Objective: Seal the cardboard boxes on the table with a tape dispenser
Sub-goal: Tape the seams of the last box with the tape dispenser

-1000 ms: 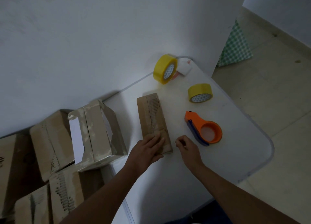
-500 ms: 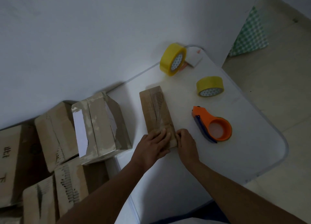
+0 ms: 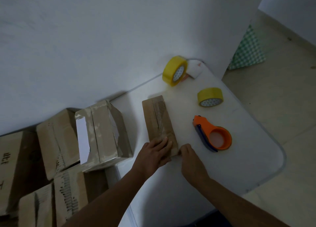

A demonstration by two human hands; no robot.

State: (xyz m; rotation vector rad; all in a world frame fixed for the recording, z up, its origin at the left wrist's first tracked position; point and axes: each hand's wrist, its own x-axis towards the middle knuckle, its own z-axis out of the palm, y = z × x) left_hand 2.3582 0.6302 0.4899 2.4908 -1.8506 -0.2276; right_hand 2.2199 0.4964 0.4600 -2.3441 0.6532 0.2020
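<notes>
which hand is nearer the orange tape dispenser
Right. The right hand is at the flat cardboard box's near right corner, just left of the orange tape dispenser. The left hand lies flat on the box, farther left.

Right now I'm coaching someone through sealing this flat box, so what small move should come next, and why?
Probably reach the right hand over to the dispenser. The left hand lies flat on the near end of the box, pinning it, while the right hand only touches the box's near corner and the dispenser lies unused just beyond it on the table.
</notes>
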